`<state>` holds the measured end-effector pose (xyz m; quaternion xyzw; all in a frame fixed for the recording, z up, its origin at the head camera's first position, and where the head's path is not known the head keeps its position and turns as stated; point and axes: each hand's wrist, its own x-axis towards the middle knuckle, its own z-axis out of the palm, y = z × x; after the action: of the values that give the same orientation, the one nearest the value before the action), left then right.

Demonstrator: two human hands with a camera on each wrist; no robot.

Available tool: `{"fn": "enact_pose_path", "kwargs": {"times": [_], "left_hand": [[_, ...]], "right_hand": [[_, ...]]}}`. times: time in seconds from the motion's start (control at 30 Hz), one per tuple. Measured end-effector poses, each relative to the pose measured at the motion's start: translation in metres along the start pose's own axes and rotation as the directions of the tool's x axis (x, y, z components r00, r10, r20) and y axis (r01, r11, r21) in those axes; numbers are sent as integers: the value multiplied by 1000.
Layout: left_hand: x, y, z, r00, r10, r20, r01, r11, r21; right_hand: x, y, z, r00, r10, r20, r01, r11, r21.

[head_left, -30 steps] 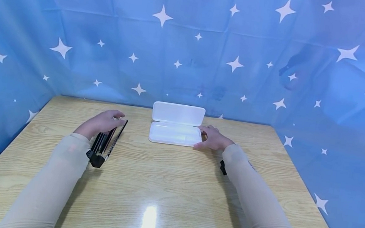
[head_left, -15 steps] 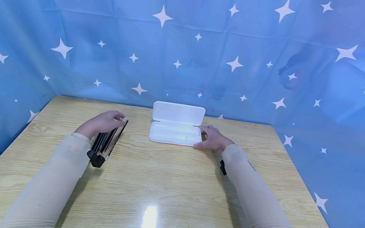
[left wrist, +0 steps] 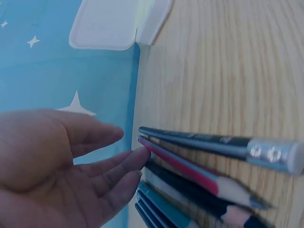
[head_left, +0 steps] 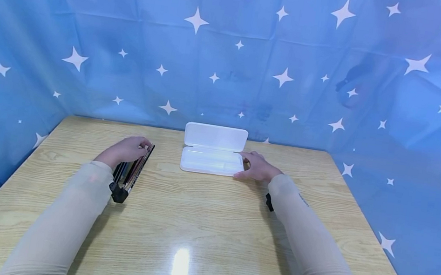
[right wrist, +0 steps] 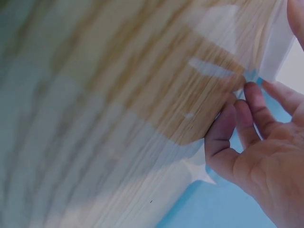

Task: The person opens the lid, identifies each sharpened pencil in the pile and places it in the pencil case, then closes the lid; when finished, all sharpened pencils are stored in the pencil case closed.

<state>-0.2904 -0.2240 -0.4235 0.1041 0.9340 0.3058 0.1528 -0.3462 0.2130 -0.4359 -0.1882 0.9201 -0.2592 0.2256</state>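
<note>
My left hand [head_left: 126, 148] is over a row of pencils at the left of the table. In the left wrist view, its fingertips are right at the end of a red-and-grey pencil [left wrist: 185, 164], thumb and fingers apart. Beside that lie a dark pencil with a white-capped end [left wrist: 204, 142], a black pencil [left wrist: 190, 187] and several teal and dark ones [left wrist: 159, 204]. A translucent white pencil case [head_left: 215, 137] stands at the back centre, lid raised. My right hand [head_left: 259, 167] grips its right end, thumb at the front corner and fingers at the back.
The wooden table [head_left: 192, 218] ends at a blue curtain with white stars [head_left: 232, 54] behind and at both sides. A black wrist camera [head_left: 118, 193] sits under my left wrist, close by the pencils' near ends.
My left hand has shifted slightly right and towards me, its fingers bending down closer to the pencils. The right hand and the pencil case have stayed put.
</note>
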Motion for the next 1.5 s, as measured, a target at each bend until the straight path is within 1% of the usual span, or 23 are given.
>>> {"fn": "enact_pose_path", "kwargs": {"times": [0.07,0.17,0.3,0.43,0.57,0.8,0.97,1.0,1.07,1.17,1.2,1.27,1.4,1.5], "left_hand": [[2,3,2,1000,-14,-19,15,1000,20],[5,6,4,997,-54,-58,56,998,27],[8,7,7,990,-108,-96,106,994,-24],[10,7,9,987,-126,-102,121,991,-54],[10,7,10,987,-122,-103,119,992,-40],[11,6,12,988,-125,-86,123,992,-30],[8,9,10,989,-144,-40,142,988,-53],[7,10,8,988,-151,-27,149,986,-70],[5,10,5,985,-171,7,171,976,-136],[1,11,2,982,-183,53,190,952,-240],[0,10,2,980,-189,63,199,941,-272],[0,8,2,979,-190,72,203,928,-313],[0,6,5,981,-187,55,195,924,-328],[1,6,8,980,-193,38,195,929,-314]], "right_hand": [[1,2,1,1000,2,0,-2,1000,6],[1,3,2,1000,3,-3,-3,1000,15],[1,2,2,1000,3,-8,-3,1000,15],[1,1,1,1000,4,-10,-4,1000,12],[0,0,0,1000,6,-14,-6,1000,10],[0,0,1,1000,4,-13,-4,1000,1],[0,1,2,1000,2,-15,-2,1000,8],[0,1,1,1000,1,-16,-1,1000,8],[1,1,2,1000,3,-15,-3,1000,7],[0,0,2,1000,4,-15,-4,1000,1],[1,0,2,1000,3,-15,-3,1000,-1],[1,1,2,1000,6,-16,-6,1000,-1],[2,2,3,1000,19,-16,-18,1000,9],[2,2,3,1000,26,-10,-26,999,19]]}}
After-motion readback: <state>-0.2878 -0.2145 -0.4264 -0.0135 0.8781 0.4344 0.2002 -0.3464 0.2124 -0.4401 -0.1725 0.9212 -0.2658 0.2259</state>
